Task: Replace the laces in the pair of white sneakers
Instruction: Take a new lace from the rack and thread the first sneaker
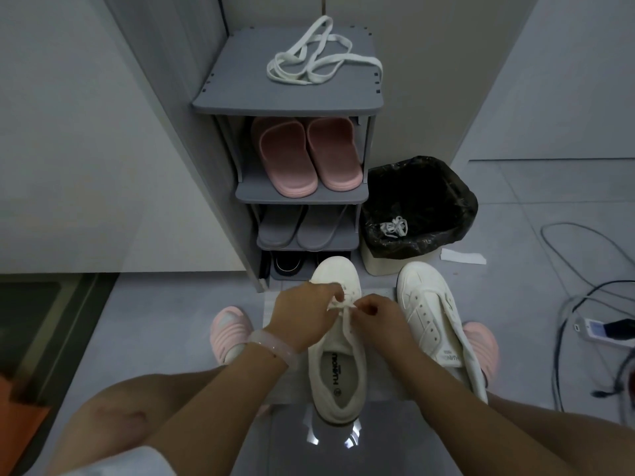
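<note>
Down on the floor, both hands are over the near sneaker, which lies on a pale sheet with its toe toward the rack. The left hand has its fingers curled in, pinching a bit of white lace at the eyelets near the toe. The right hand comes in from the other side, fingertips pressed together on the same lace, just beside the left. A pale bangle sits on the left wrist.

The second sneaker lies just to the right, tilted onto its side, eyelets bare, no lace in it that I can see.

Up on the top shelf of the grey rack there's a loose tangle of white laces, one end hanging off the right edge. Pink slippers sit one shelf down, grey slippers below them, dark shoes at the bottom.

Beside the rack stands a bin with a black liner, and a knotted white lace lies inside it. A paper scrap lies on the floor by the bin. Cables trail at far right. The person's own feet are in pink slippers either side of the sheet.
</note>
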The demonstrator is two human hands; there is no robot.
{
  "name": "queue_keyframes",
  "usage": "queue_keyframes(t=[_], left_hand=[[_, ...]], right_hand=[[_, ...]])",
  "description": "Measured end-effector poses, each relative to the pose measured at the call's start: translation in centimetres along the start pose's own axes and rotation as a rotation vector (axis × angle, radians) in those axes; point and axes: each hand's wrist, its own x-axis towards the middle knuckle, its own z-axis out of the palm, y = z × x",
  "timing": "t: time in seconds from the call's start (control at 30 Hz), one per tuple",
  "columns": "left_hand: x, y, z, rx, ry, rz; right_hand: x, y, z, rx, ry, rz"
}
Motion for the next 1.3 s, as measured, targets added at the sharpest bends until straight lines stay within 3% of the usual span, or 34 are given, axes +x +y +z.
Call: queue_keyframes(t=[0.1,0.2,0.3,0.4,0.5,0.57,0.7,0.83,1.03,1.1,1.23,1.3], left_hand=[[0.2,-0.2,0.9,0.027,-0.115,-0.025],[0.3,0.1,1.4,0.022,-0.168,-0.019],[0.1,0.4,1.7,0.04,-0.117,-0.018],[0.0,0.4,2.0,0.034,-0.087,-0.041],[-0.1,0.2,2.2,-0.014,-0.125,-0.08],[-0.1,0.1,2.2,-0.029,-0.137,-0.1],[0.0,0.0,2.3,-0.071,-0.154,-0.124],[0.0,-0.2,2.1,-0.18,-0.226,-0.111],[-0.2,-0.7,1.8,-0.309,-0.265,-0.104],[-0.1,-0.7,1.9,-0.375,-0.247,-0.134],[0.5,-0.9,1.8,-0.423,-0.128,-0.198],[0.9,-1.1,1.7,-0.4,-0.133,-0.197]], right_hand=[[0.1,-0.3,0.1,0.23,-0.068,0.137],[0.0,-0.3,0.0,0.31,-0.114,0.191],[0.3,-0.5,-0.4,0.322,-0.1,0.208],[0.6,-0.7,-0.2,0.263,-0.11,0.217],[0.4,-0.7,0.0,-0.082,-0.103,0.099],[0.2,-0.7,0.0,-0.132,-0.053,0.058],[0.4,-0.8,-0.1,0.158,-0.009,0.099],[0.4,-1.1,-0.1,0.606,-0.116,0.306],[0.9,-1.2,-0.5,0.663,-0.237,0.386],[1.0,-0.9,-0.7,0.594,-0.213,0.381],[1.0,-0.5,-1.3,0.107,-0.218,0.227],[0.8,-0.5,-1.5,0.04,-0.255,0.182]])
